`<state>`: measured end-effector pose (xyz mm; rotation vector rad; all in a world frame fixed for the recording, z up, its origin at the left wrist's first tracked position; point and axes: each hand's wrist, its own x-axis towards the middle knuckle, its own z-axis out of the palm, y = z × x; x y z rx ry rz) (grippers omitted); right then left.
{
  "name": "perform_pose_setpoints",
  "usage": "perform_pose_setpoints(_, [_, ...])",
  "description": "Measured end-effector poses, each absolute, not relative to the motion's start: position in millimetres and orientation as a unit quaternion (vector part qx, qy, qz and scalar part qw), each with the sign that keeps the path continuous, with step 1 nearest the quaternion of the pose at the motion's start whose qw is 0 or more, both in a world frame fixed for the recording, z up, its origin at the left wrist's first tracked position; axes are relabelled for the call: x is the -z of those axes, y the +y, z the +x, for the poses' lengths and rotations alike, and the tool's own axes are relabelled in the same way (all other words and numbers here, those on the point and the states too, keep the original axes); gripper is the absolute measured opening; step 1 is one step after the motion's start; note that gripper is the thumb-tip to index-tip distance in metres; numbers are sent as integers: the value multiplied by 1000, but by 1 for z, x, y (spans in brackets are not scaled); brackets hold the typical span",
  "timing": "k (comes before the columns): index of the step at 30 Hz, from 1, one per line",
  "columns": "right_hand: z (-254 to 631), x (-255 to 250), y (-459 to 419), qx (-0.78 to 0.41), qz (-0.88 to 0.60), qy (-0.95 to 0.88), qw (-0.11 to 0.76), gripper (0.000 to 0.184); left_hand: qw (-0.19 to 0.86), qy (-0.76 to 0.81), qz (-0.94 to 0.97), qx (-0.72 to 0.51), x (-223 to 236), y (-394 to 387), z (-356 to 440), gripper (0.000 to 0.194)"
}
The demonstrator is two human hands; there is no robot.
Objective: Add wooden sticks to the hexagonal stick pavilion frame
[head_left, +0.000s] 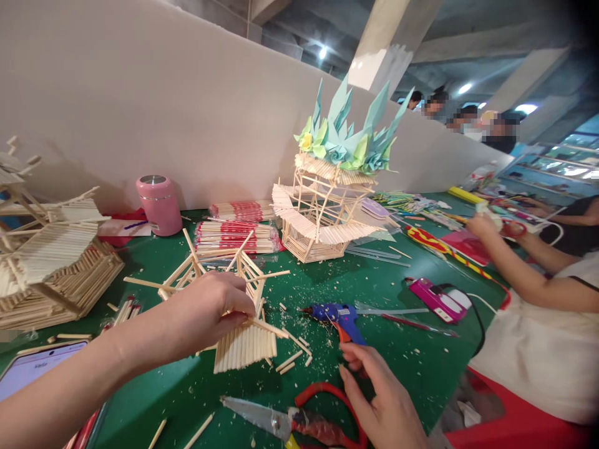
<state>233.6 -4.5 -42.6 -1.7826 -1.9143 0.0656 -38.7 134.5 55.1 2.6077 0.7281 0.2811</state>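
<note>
My left hand [218,305] reaches over a small, half-open frame of wooden sticks [246,352], its thumb and fingers pinched on a thin wooden stick [269,327] at the frame's right side. Part of the frame is hidden under that hand. My right hand [381,393] has its thumb and fingers apart, with the fingertips close by the orange trigger of a blue hot glue gun [339,317]. The gun lies on its side, nozzle pointing left towards the frame. Below, a pair of scissors [266,416] with red handles lies beside my right hand.
A stick pavilion [321,234] topped with folded paper stands behind; another stick model [51,262] is at left. Bundled sticks [236,238], a pink cup [159,206], a phone [42,371] and a magenta device [437,300] surround the work. A co-worker's arms [519,268] are at right.
</note>
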Motion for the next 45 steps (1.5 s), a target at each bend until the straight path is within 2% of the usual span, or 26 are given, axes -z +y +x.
perform_pose_setpoints(4, [254, 45, 7, 17, -711, -660, 243, 24, 202, 257, 940, -100, -54, 133, -39, 27])
perform_pose_setpoints(10, [268, 43, 21, -50, -762, -609, 213, 28, 187, 255, 945, -89, -57, 135, -36, 28])
perform_pose_setpoints(18, [280, 32, 28, -126, -764, -597, 207, 19, 207, 244, 942, -101, -59, 136, -38, 30])
perform_pose_setpoints(20, [280, 25, 23, -196, -760, -565, 253, 21, 241, 256, 929, -118, -61, 136, -39, 27])
perform_pose_setpoints(24, [272, 7, 13, -416, -690, -433, 405, 25, 324, 322, 874, -168, -66, 136, -40, 21])
perform_pose_setpoints(26, [267, -1, 10, -461, -660, -423, 416, 34, 349, 356, 846, -190, -67, 134, -41, 19])
perform_pose_setpoints(29, [260, -10, 10, -443, -667, -451, 394, 41, 369, 389, 809, -239, -65, 132, -45, 17])
perform_pose_setpoints(34, [241, -28, 15, -428, -639, -544, 336, 29, 436, 420, 731, -315, -55, 128, -51, 17])
perform_pose_setpoints(37, [230, -40, 22, -424, -616, -592, 300, 28, 467, 426, 699, -336, -51, 126, -52, 17])
perform_pose_setpoints(45, [223, -49, 35, -266, -654, -648, 286, 26, 538, 390, 642, -383, -47, 124, -51, 9])
